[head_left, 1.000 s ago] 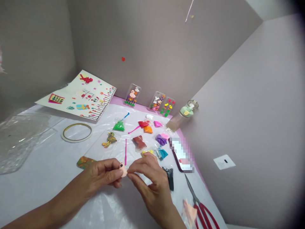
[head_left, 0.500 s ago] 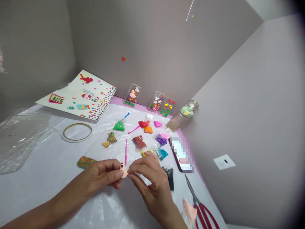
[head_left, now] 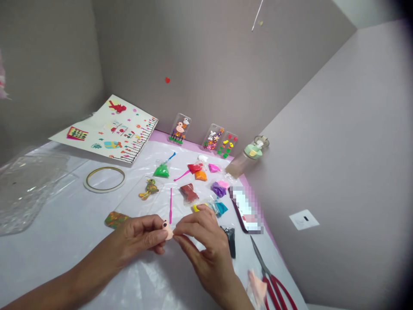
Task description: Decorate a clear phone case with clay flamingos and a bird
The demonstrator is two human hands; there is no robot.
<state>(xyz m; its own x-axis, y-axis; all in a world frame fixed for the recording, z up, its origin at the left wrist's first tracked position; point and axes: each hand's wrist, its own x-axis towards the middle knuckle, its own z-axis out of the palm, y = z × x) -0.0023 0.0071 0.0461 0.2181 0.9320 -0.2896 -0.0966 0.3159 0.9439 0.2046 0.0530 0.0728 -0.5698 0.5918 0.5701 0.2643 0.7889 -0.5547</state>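
Pale pink clay piece with dark dot held at lower centre of frame, pinched between thumb and fingers of left hand; its right edge is gripped by fingertips of right hand. Pink stick and brown clay bag laid on surface just above hands; scissors placed lower right.
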